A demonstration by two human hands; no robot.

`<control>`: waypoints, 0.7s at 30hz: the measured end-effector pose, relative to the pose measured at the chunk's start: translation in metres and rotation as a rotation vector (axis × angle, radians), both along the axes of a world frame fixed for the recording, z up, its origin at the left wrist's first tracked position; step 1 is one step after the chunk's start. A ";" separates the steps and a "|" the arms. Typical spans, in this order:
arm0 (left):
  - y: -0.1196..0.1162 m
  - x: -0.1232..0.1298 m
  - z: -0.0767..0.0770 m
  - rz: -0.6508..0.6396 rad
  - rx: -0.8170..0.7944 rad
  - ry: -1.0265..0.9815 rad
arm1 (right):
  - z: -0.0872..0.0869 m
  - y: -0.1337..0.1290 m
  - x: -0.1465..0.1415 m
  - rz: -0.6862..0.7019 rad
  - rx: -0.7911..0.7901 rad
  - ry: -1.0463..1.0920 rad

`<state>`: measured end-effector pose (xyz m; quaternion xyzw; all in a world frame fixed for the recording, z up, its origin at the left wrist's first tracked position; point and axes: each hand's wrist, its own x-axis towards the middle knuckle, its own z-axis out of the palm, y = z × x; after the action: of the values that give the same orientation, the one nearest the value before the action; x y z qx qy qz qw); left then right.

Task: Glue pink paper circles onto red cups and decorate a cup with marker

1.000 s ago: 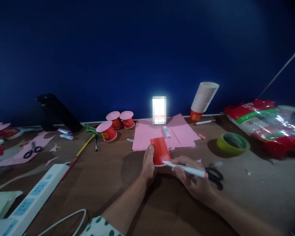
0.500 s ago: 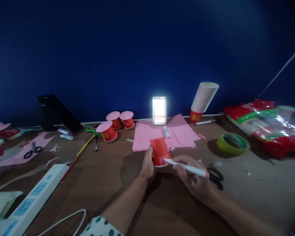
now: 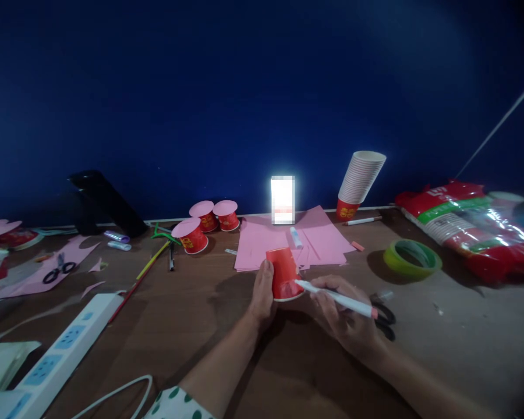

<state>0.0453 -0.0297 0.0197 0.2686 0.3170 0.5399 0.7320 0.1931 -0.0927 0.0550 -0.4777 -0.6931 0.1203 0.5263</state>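
Dark blue wall (image 3: 192, 93) behind a brown wooden table (image 3: 166, 326).
Just off the view's centre, toward five o'clock, the left hand (image 3: 263, 295) grasps a red paper cup (image 3: 285, 267); at the cup's four o'clock, the right hand (image 3: 348, 323) pinches a white marker (image 3: 344, 299), tip at its side, contact unclear. Pink paper (image 3: 262, 241) lies at twelve, a tape roll (image 3: 397, 260) at three.

Red is worn by the held cup (image 3: 283, 270), white with a coral end is flashed by the marker (image 3: 353, 304), pink is spread across the sheets (image 3: 259, 238), and the white sleeve (image 3: 177, 404) is dotted green!
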 end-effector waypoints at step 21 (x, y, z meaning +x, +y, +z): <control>0.002 0.002 0.009 0.036 -0.111 -0.102 | -0.003 0.005 0.004 0.003 0.019 0.007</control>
<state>0.0469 -0.0274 0.0290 0.1941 0.3137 0.5475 0.7511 0.1973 -0.0881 0.0520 -0.4714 -0.6930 0.1161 0.5329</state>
